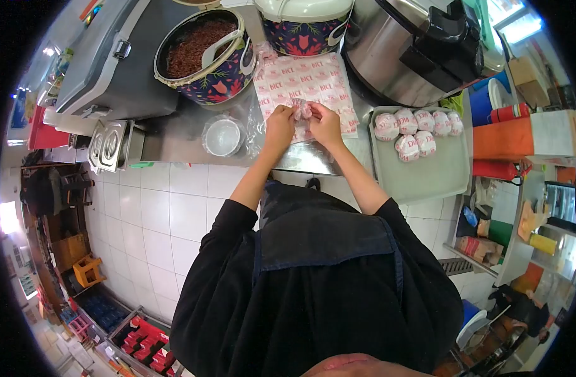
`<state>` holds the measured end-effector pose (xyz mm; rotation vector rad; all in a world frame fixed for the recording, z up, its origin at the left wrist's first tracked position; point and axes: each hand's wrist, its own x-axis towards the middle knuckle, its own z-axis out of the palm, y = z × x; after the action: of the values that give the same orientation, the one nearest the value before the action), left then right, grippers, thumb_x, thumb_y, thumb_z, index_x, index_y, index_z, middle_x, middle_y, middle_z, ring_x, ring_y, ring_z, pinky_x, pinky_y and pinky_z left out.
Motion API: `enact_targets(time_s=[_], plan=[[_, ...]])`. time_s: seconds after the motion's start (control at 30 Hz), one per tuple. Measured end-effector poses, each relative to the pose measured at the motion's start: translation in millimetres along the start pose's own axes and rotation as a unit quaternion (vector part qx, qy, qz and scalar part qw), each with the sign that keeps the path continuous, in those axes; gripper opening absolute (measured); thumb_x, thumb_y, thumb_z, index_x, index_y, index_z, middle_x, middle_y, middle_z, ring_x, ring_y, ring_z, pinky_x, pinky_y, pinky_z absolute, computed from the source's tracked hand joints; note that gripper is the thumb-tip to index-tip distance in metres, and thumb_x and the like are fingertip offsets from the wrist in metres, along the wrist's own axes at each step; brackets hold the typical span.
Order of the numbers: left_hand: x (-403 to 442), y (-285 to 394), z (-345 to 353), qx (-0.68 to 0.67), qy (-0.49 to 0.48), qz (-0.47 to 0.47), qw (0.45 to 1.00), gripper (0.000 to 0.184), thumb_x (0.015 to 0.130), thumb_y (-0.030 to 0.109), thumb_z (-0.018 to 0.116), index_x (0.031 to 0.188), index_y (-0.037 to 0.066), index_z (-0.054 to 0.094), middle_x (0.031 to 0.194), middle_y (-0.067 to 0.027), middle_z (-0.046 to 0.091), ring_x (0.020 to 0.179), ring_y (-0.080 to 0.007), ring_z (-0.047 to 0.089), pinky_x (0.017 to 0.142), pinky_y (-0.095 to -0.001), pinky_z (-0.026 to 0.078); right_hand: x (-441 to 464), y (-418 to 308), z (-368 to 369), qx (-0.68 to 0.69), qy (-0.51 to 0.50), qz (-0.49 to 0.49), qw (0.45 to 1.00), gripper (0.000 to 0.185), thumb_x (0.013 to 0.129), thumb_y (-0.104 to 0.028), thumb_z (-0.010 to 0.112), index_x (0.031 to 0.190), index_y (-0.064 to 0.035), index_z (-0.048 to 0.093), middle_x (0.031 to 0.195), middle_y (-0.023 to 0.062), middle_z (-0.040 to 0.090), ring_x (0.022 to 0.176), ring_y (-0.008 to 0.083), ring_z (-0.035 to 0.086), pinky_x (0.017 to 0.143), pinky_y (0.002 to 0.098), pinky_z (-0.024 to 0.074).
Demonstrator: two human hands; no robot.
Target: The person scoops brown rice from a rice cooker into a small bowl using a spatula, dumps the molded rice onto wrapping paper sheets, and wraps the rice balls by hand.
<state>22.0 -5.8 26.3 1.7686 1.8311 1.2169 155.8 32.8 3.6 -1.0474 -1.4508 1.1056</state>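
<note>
Both of my hands meet over a stack of printed wrapping paper (pixel 304 76) on the steel counter. Between them is a small paper-wrapped bundle (pixel 300 109), its printed paper gathered up at the top. My left hand (pixel 280 127) pinches the bundle from the left, fingers closed. From the other side my right hand (pixel 326 126) grips it, fingers also closed. What the paper encloses is hidden. Several wrapped round packets (pixel 407 147) with red print sit in a pale tray (pixel 420 179) to the right.
Behind the paper's left edge stands a flowered pot (pixel 220 88) of dark reddish-brown grains with a white paddle (pixel 220 49). A second flowered pot (pixel 304 38) is lidded. A large steel cooker (pixel 388 53) stands right of it. A clear bowl (pixel 223 136) rests near the counter's front edge.
</note>
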Motion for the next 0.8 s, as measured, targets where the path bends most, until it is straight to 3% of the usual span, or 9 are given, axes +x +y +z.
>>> enact_targets(time_s=[0.1, 0.27, 0.4, 0.53, 0.6, 0.63, 0.67, 0.73, 0.8], plan=[[9.2, -2.9, -1.8, 0.012, -0.044, -0.031, 0.999, 0.019, 0.075, 0.006, 0.059, 0.091, 0.002, 0.068, 0.092, -0.0171, 0.059, 0.079, -0.0337, 0.059, 0.070, -0.0388, 0.048, 5.1, -30.8, -6.5, -0.124, -0.028, -0.011, 0.992, 0.026, 0.075, -0.004, 0.061, 0.101, 0.0018, 0.064, 0.085, 0.0164, 0.067, 0.073, 0.0200, 0.066, 0.069, 0.0286, 0.0508], [14.7, -0.7, -6.0, 0.094, -0.025, -0.041, 0.994, 0.015, 0.069, 0.010, 0.065, 0.084, 0.007, 0.069, 0.104, -0.0145, 0.056, 0.094, -0.0296, 0.056, 0.075, -0.0383, 0.047, 25.9, -33.9, -5.5, -0.187, -0.126, 0.023, 0.974, 0.013, 0.074, -0.010, 0.063, 0.085, -0.0072, 0.070, 0.076, 0.0154, 0.065, 0.070, 0.0260, 0.065, 0.062, 0.0326, 0.0503], [19.3, -31.0, 8.0, 0.006, -0.002, -0.010, 1.000, 0.015, 0.063, 0.006, 0.069, 0.078, 0.006, 0.065, 0.105, -0.0158, 0.056, 0.099, -0.0273, 0.056, 0.078, -0.0371, 0.048, 36.8, -22.1, 6.7, -0.328, -0.091, -0.101, 0.935, 0.014, 0.073, -0.010, 0.057, 0.078, -0.0106, 0.070, 0.071, 0.0107, 0.064, 0.069, 0.0277, 0.062, 0.061, 0.0380, 0.0502], [20.2, -39.4, 10.6, -0.131, -0.019, -0.110, 0.985, 0.034, 0.067, 0.001, 0.066, 0.100, 0.001, 0.056, 0.106, -0.0184, 0.057, 0.100, -0.0263, 0.057, 0.077, -0.0338, 0.050, 19.6, -29.2, 16.9, -0.376, -0.069, -0.192, 0.904, 0.017, 0.071, -0.010, 0.056, 0.082, -0.0084, 0.068, 0.079, 0.0092, 0.062, 0.077, 0.0280, 0.059, 0.063, 0.0380, 0.0503], [17.6, -48.8, 9.0, -0.191, -0.056, -0.195, 0.960, 0.053, 0.070, -0.003, 0.062, 0.119, -0.004, 0.044, 0.116, -0.0215, 0.055, 0.108, -0.0261, 0.055, 0.076, -0.0317, 0.050, 4.5, -24.5, 27.7, -0.436, -0.057, -0.297, 0.848, 0.013, 0.072, -0.013, 0.055, 0.079, -0.0032, 0.058, 0.081, 0.0082, 0.057, 0.081, 0.0238, 0.056, 0.064, 0.0372, 0.0502], [18.8, -48.4, 6.5, -0.189, -0.059, -0.190, 0.962, 0.053, 0.070, -0.003, 0.062, 0.119, -0.004, 0.044, 0.116, -0.0215, 0.055, 0.108, -0.0261, 0.055, 0.076, -0.0317, 0.050, -2.9, -23.5, 34.7, -0.473, -0.095, -0.274, 0.832, 0.026, 0.073, -0.015, 0.054, 0.090, 0.0048, 0.057, 0.090, 0.0138, 0.057, 0.088, 0.0267, 0.054, 0.073, 0.0384, 0.0483], [16.5, -47.7, 3.7, -0.265, -0.073, -0.216, 0.937, 0.057, 0.069, -0.006, 0.057, 0.124, -0.006, 0.039, 0.122, -0.0235, 0.050, 0.112, -0.0270, 0.052, 0.077, -0.0313, 0.050, -10.7, -21.7, 36.0, -0.473, -0.088, -0.273, 0.833, 0.026, 0.073, -0.015, 0.054, 0.090, 0.0048, 0.057, 0.090, 0.0138, 0.057, 0.088, 0.0267, 0.054, 0.073, 0.0384, 0.0483], [15.7, -43.7, -2.4, -0.338, -0.090, -0.242, 0.905, 0.062, 0.069, -0.008, 0.052, 0.128, -0.008, 0.034, 0.127, -0.0256, 0.045, 0.116, -0.0278, 0.049, 0.077, -0.0310, 0.050, -26.3, -22.9, 37.9, -0.599, -0.031, -0.328, 0.730, 0.036, 0.074, -0.016, 0.053, 0.099, 0.0095, 0.057, 0.094, 0.0192, 0.056, 0.093, 0.0306, 0.051, 0.083, 0.0407, 0.0435], [19.1, -42.6, -5.9, -0.441, -0.073, -0.328, 0.832, 0.070, 0.065, -0.007, 0.044, 0.133, -0.007, 0.029, 0.132, -0.0249, 0.041, 0.117, -0.0290, 0.048, 0.086, -0.0276, 0.045, -29.3, -16.9, 46.3, -0.619, -0.038, -0.312, 0.720, 0.044, 0.075, -0.018, 0.051, 0.107, 0.0121, 0.054, 0.098, 0.0226, 0.055, 0.096, 0.0342, 0.049, 0.088, 0.0428, 0.0383]])
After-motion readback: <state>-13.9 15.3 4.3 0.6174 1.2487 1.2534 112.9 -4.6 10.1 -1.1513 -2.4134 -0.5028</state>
